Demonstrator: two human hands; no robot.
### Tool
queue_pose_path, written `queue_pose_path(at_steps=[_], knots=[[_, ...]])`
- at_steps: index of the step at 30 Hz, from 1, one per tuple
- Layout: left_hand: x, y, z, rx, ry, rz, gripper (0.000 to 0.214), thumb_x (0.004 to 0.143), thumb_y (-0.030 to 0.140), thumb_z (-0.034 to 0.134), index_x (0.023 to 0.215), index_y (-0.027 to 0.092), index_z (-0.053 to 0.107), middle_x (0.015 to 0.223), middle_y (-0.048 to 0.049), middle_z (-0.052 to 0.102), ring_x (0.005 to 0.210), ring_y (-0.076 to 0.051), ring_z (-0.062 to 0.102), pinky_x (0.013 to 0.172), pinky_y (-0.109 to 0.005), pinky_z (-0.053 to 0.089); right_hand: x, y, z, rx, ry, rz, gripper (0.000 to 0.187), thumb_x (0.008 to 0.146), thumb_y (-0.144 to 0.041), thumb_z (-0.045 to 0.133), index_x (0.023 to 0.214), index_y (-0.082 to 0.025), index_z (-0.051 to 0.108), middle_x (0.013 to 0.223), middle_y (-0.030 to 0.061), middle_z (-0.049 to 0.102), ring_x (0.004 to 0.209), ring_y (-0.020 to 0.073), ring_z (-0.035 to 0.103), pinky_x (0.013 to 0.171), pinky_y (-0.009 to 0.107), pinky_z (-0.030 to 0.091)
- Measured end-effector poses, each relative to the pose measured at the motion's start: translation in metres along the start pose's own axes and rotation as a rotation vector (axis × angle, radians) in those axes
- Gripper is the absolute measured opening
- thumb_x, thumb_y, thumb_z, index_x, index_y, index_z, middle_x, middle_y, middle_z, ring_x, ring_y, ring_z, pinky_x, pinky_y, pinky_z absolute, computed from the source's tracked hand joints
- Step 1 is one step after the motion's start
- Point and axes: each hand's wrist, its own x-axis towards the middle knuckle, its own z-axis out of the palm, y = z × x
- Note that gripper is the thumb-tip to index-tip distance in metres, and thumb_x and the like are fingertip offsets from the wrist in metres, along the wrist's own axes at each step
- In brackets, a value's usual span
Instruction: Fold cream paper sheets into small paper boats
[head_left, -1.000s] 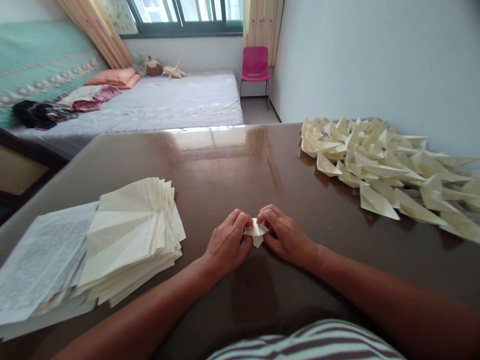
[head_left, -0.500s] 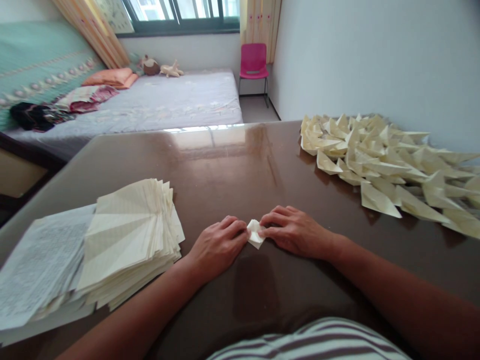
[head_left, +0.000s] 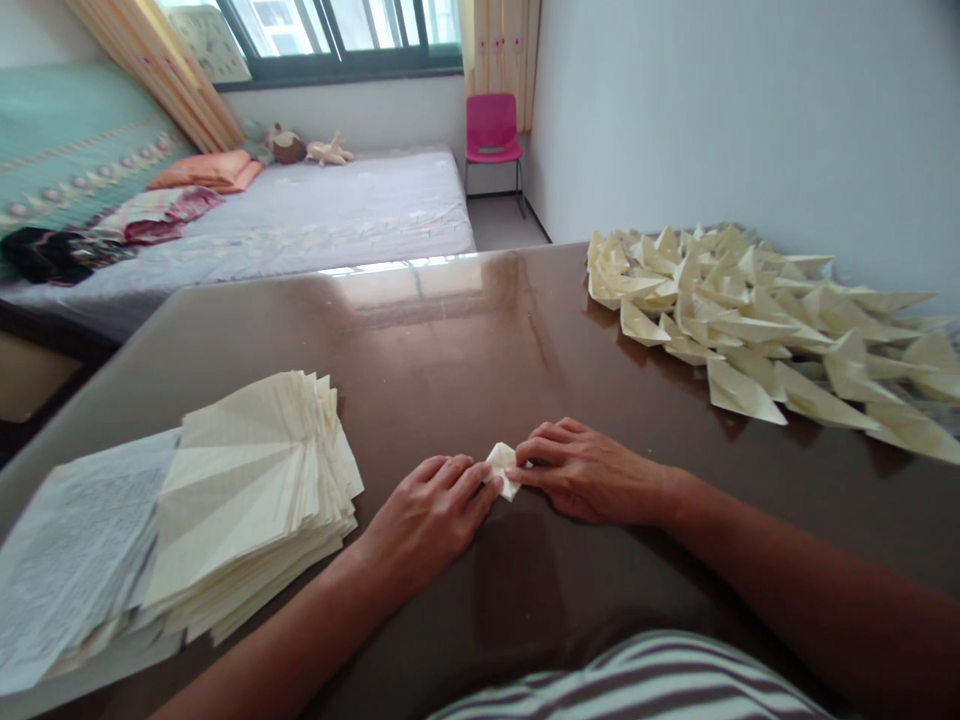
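Observation:
A small cream folded paper (head_left: 505,468) lies on the brown table in front of me, its visible part roughly diamond-shaped with creases. My left hand (head_left: 442,505) is closed on its left corner, thumb and fingers pressed together there. From the other side my right hand (head_left: 585,470) grips the right edge, its index finger and thumb on the paper. The fingers cover both side corners of the paper.
To the left sits a stack of creased cream sheets (head_left: 232,480), overlapping a pile of printed pages (head_left: 82,550). Many folded paper boats (head_left: 742,310) crowd the right side of the table (head_left: 442,350). Beyond are a bed (head_left: 352,210) and a pink chair (head_left: 492,130).
The view has shifted slightly, so the room appears a little lower and further left. Both hands stay on the folded paper, with the left thumb now further over its lower left part.

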Motion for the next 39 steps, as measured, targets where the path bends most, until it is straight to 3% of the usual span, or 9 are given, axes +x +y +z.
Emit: queue_pose_path(at_steps=[4, 11, 18, 22, 26, 31, 35, 39], knots=[[0.0, 0.004, -0.006, 0.021, -0.064, -0.046, 0.03, 0.092, 0.016, 0.051, 0.121, 0.017, 0.058, 0.12, -0.0063, 0.063, 0.106, -0.024, 0.058, 0.088, -0.039, 0.047, -0.002, 0.001, 0.0, 0.047, 0.004, -0.005, 0.051, 0.086, -0.016, 0.054, 0.134, -0.034, 0.051, 0.116, 0.0035, 0.061, 0.104, 0.0189, 0.05, 0.09, 0.036, 0.036], [-0.006, 0.011, -0.005, 0.049, -0.113, -0.056, 0.036, 0.092, 0.019, 0.051, 0.128, 0.019, 0.055, 0.132, -0.0081, 0.058, 0.115, -0.028, 0.055, 0.092, -0.042, 0.045, -0.001, -0.007, -0.001, -0.043, -0.055, 0.023, 0.042, 0.095, -0.026, 0.051, 0.135, -0.037, 0.048, 0.116, 0.0036, 0.061, 0.106, 0.0197, 0.048, 0.089, 0.037, 0.034], [-0.009, 0.012, -0.003, 0.036, -0.119, -0.062, 0.035, 0.092, 0.021, 0.051, 0.127, 0.022, 0.055, 0.135, -0.0074, 0.055, 0.118, -0.028, 0.054, 0.094, -0.044, 0.045, 0.0, -0.014, -0.009, 0.01, -0.041, -0.003, 0.032, 0.092, -0.025, 0.056, 0.121, -0.035, 0.06, 0.112, 0.0018, 0.064, 0.105, 0.0189, 0.05, 0.086, 0.036, 0.036], [-0.004, 0.015, -0.002, 0.002, -0.079, -0.055, 0.031, 0.091, 0.017, 0.052, 0.122, 0.014, 0.058, 0.128, -0.0121, 0.059, 0.113, -0.027, 0.055, 0.095, -0.043, 0.046, 0.0, -0.017, -0.008, -0.013, -0.053, 0.032, 0.029, 0.09, -0.027, 0.058, 0.119, -0.034, 0.062, 0.112, 0.003, 0.064, 0.106, 0.0209, 0.049, 0.085, 0.037, 0.037], [0.002, 0.016, 0.004, -0.146, -0.007, -0.083, 0.021, 0.092, 0.015, 0.05, 0.108, 0.014, 0.063, 0.101, -0.0094, 0.065, 0.098, -0.021, 0.058, 0.088, -0.035, 0.051, 0.001, -0.012, -0.002, 0.075, -0.019, 0.034, 0.033, 0.085, -0.018, 0.06, 0.114, -0.035, 0.065, 0.11, 0.0019, 0.064, 0.105, 0.0205, 0.05, 0.087, 0.037, 0.037], [0.003, 0.01, 0.018, -0.361, 0.187, -0.207, 0.013, 0.092, 0.02, 0.052, 0.089, 0.02, 0.065, 0.096, -0.0038, 0.063, 0.092, -0.017, 0.057, 0.082, -0.029, 0.053, 0.011, -0.009, 0.017, 0.249, 0.207, 0.295, 0.026, 0.088, -0.021, 0.056, 0.114, -0.021, 0.061, 0.111, 0.0082, 0.061, 0.101, 0.0193, 0.054, 0.088, 0.035, 0.044], [0.003, 0.007, 0.025, -0.495, 0.215, -0.318, 0.011, 0.09, 0.021, 0.054, 0.083, 0.02, 0.063, 0.101, -0.0042, 0.061, 0.09, -0.015, 0.059, 0.081, -0.029, 0.052, 0.016, -0.013, 0.023, 0.349, 0.209, 0.381, 0.033, 0.085, -0.026, 0.063, 0.116, -0.017, 0.056, 0.105, 0.0085, 0.063, 0.098, 0.0206, 0.056, 0.087, 0.037, 0.047], [0.004, 0.01, 0.024, -0.654, 0.209, -0.394, 0.008, 0.086, 0.019, 0.058, 0.092, 0.022, 0.061, 0.105, -0.0045, 0.058, 0.087, -0.014, 0.061, 0.079, -0.027, 0.053, 0.016, -0.018, 0.021, 0.62, 0.227, 0.513, 0.047, 0.075, -0.019, 0.07, 0.119, -0.021, 0.053, 0.102, 0.0034, 0.064, 0.075, 0.0127, 0.058, 0.069, 0.026, 0.05]])
